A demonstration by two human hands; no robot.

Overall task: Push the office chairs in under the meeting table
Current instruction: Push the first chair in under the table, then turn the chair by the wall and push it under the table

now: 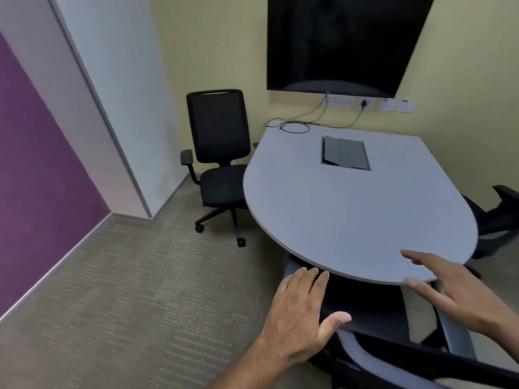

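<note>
At lower center, the left hand point(299, 313) is lying spread on the chair point(373, 313); the right hand point(460, 290) is hovering spread over the table point(351, 203) edge.

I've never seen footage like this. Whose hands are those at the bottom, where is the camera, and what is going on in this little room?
There is no machine here: a person wears a wide-angle camera on their head, so you see the room from their eyes, looking forward and down. This is the only picture.

The left hand rests flat on the back of the near chair, whose seat is already partly under the meeting table. The right hand is open above the table's near edge; neither hand is closed around anything.

On the table lie a grey cable-box lid set into the top and a black cable. A second black chair stands at the left, only slightly tucked in, and a third chair peeks out at the right. A dark screen hangs on the wall.
</note>
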